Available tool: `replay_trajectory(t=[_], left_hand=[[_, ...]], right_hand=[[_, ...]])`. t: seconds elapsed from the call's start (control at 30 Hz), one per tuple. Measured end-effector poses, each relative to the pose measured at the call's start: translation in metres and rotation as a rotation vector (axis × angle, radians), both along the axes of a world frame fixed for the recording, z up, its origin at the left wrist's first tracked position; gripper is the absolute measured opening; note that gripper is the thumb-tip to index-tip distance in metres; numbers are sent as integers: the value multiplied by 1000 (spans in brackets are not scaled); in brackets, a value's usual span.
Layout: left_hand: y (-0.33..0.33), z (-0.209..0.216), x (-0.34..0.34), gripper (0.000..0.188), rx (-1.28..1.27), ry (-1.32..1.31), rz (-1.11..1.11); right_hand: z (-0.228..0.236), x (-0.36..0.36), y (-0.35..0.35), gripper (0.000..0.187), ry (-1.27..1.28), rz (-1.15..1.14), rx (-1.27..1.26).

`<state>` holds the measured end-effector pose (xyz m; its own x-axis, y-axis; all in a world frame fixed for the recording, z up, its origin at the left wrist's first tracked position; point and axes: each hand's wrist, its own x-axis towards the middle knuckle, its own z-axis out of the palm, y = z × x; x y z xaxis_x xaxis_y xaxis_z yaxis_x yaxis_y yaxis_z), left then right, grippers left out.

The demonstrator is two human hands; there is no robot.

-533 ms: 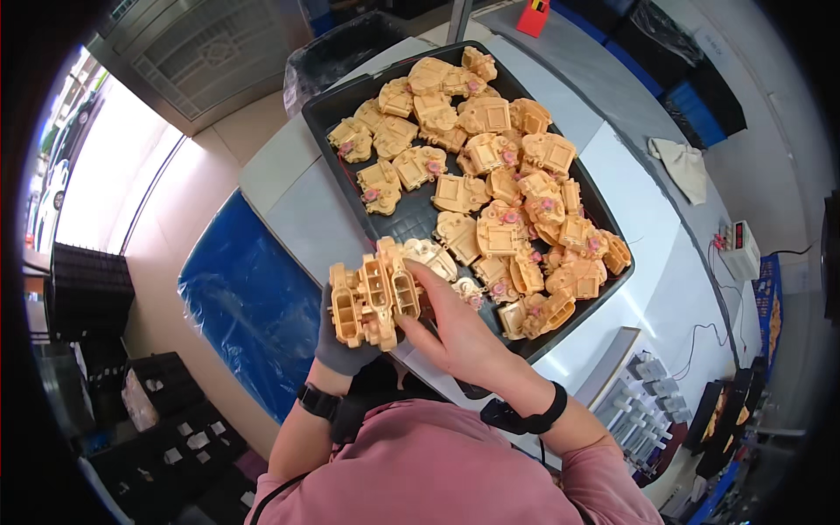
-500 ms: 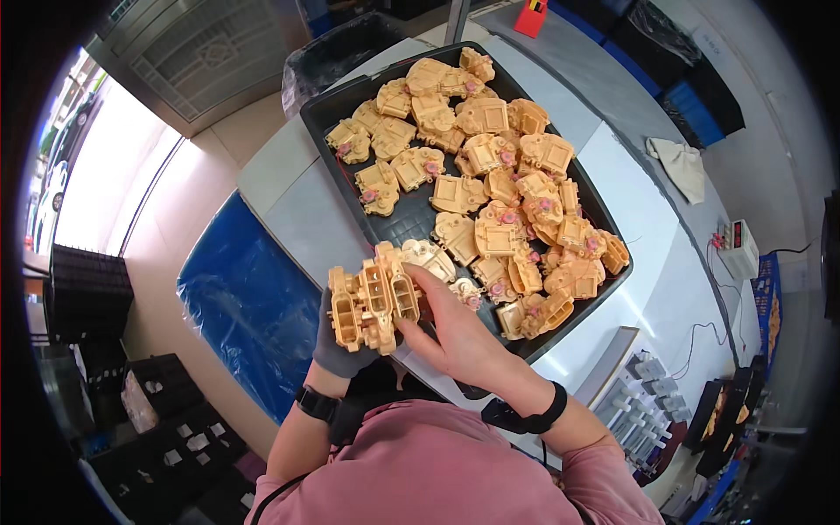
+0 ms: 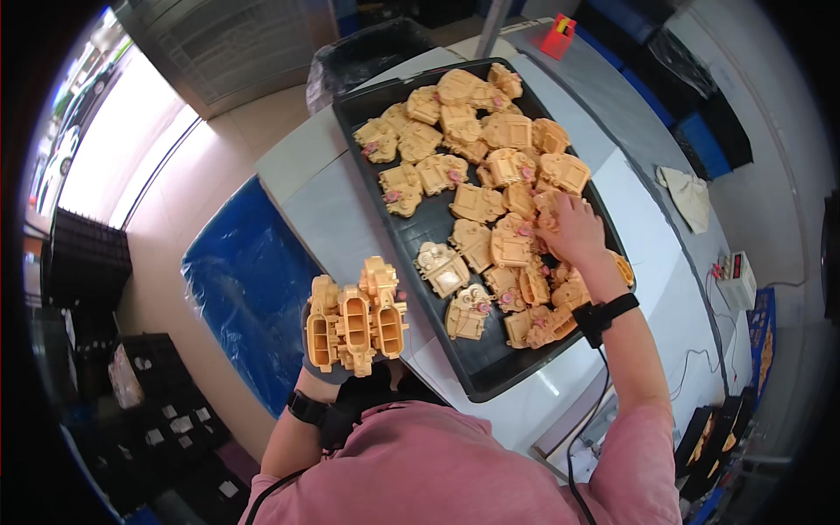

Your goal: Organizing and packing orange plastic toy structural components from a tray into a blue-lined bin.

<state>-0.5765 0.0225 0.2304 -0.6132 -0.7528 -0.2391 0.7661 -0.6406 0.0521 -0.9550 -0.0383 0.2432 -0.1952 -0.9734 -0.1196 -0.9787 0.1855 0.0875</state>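
Observation:
My left hand (image 3: 325,374), in a dark grey glove, grips a row of three yellow plastic housings (image 3: 356,317), their open slotted sides facing up. It is left of the black tray (image 3: 479,385), and the housings hide most of its fingers. My bare right hand (image 3: 577,232) is over the right side of the tray, its thumb and fingers curled round one yellow plastic housing (image 3: 547,206) in the pile. Many like housings lie about the tray, some with small pink round pieces and thin red wires. Two lie apart, a paler housing (image 3: 443,269) and another housing (image 3: 468,312).
The tray lies slantwise on a pale grey table (image 3: 302,197). A plastic-covered blue surface (image 3: 249,289) is at the left. Along the right stand a white meter box (image 3: 737,282) with leads and a white cloth (image 3: 687,197). A red object (image 3: 558,37) sits at the back; black crates (image 3: 83,271) stand at far left.
My right hand has left the held housings and moved right and away into the tray's pile. The left hand has shifted slightly left with its housings. The view has shifted a little.

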Motion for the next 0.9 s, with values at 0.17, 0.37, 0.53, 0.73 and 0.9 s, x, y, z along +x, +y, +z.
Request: replay_trajectory(t=[0.17, 0.37, 0.53, 0.73, 0.9], left_hand=[[17, -35, 40, 76, 96, -66, 128], [15, -33, 74, 66, 128, 152, 166], [19, -54, 112, 64, -196, -452, 252], [36, -86, 162, 63, -350, -920, 309], [53, -123, 212, 66, -158, -207, 376]], right_hand=[[-17, -21, -1, 66, -135, 16, -61], [34, 28, 12, 58, -901, -136, -192], [78, 217, 43, 61, -1174, 101, 233], [46, 314, 33, 53, -1266, 256, 228], [38, 371, 26, 57, -1962, -278, 487]])
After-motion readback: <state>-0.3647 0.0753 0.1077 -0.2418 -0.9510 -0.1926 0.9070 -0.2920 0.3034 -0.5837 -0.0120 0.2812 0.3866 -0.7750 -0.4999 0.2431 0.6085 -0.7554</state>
